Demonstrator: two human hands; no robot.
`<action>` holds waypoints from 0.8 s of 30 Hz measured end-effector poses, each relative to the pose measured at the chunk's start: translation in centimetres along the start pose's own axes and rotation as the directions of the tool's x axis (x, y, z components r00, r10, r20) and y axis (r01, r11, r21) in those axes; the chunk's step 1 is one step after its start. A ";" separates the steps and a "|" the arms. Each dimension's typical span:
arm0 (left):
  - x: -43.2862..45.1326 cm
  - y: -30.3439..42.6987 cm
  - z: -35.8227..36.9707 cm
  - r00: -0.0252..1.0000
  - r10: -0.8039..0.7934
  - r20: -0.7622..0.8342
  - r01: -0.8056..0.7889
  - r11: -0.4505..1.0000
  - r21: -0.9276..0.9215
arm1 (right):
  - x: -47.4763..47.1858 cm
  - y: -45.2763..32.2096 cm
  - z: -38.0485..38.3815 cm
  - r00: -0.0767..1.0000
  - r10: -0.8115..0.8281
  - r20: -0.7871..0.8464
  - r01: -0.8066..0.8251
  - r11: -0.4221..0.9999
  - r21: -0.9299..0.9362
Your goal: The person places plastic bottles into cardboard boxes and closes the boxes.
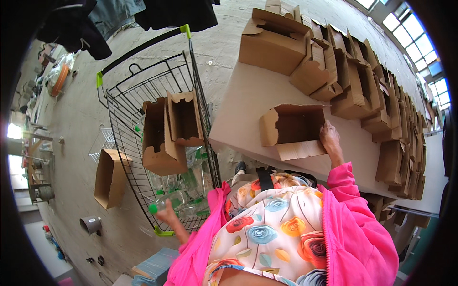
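Note:
My left hand [166, 214] grips a clear plastic bottle with a green cap [175, 200] at the near end of a black wire shopping cart [125, 157]. Several more green-capped bottles [195, 178] lie in the cart below it. My right hand [329, 137] holds the right edge of an open cardboard box [300, 123], which sits on the pale tabletop [247, 96]. That box is open towards me, and no contents show in its dark inside. Two more open cardboard boxes [164, 157] [185, 118] rest in the cart above the bottles.
Rows of open cardboard boxes [357, 89] crowd the table's far and right sides. On the floor left of the cart stand another cardboard box [111, 178] and a grey bucket-like container [90, 225]. Dark clothing [175, 14] hangs beyond the cart's handle.

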State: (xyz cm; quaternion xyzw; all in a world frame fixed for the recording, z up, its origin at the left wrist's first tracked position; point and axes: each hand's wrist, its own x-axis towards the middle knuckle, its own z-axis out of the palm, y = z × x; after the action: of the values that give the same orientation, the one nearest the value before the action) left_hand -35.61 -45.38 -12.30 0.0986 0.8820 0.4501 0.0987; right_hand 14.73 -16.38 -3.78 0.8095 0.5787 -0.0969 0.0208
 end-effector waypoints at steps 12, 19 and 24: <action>-9.5 21.7 0.2 0.781 0.611 0.125 -0.284 0.527 -0.801 | 0.3 0.2 0.5 0.998 -0.061 -0.018 0.063 0.992 0.110; -20.4 32.7 10.3 0.173 0.911 0.374 -0.264 0.409 -0.874 | -0.5 0.4 0.0 0.994 -0.105 0.003 0.101 0.965 0.242; -25.4 34.1 16.1 -0.123 0.893 0.432 -0.607 0.277 -0.745 | -0.3 1.1 0.8 0.987 -0.160 0.001 0.146 0.903 0.405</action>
State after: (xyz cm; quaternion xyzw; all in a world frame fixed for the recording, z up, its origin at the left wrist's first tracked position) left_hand -4.10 -19.96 8.32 0.7744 0.3961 0.4348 0.2332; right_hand 15.62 -17.13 -4.62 0.7466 0.6076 -0.2294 -0.1442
